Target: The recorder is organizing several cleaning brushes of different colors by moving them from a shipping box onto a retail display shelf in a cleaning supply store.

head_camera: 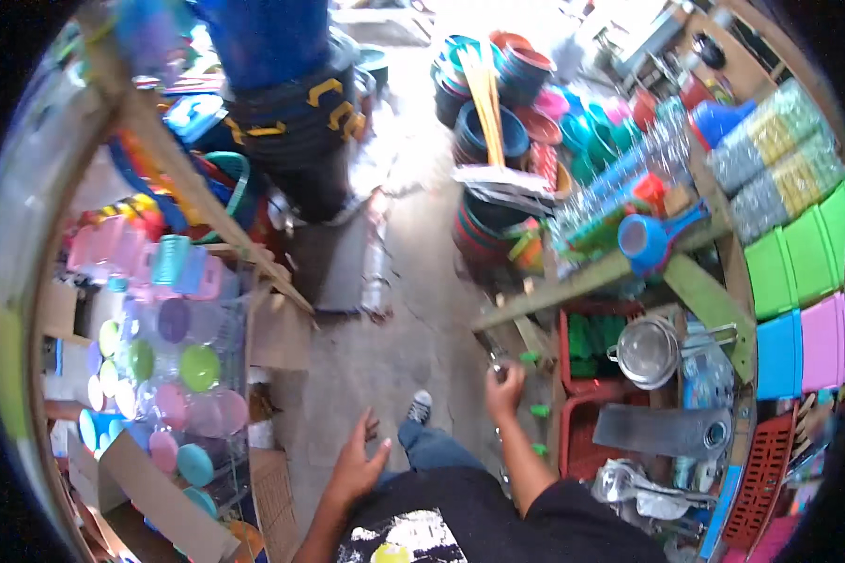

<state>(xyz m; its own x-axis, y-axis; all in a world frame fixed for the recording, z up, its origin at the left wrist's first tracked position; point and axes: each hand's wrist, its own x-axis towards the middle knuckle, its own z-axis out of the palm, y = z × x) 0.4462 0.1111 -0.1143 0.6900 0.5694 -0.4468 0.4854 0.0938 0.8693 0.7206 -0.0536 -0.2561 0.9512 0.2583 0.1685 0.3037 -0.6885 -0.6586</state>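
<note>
My left hand (360,456) hangs over the concrete floor, fingers apart, with nothing in it. My right hand (505,389) is raised at the right side of the aisle, its fingers curled round a small dark object (500,371) that is too blurred to name. Beside my right hand stands a shelf with red plastic baskets (576,436) and a metal strainer (646,352). One sneaker (420,407) shows on the floor between my hands.
A wooden beam (535,299) juts out at the right, with a blue plastic dipper (644,239) above it. Stacked buckets (493,134) stand ahead at the right, black tubs (296,134) at the left. Lidded plastic containers (199,368) fill the left shelf, near cardboard boxes (278,338).
</note>
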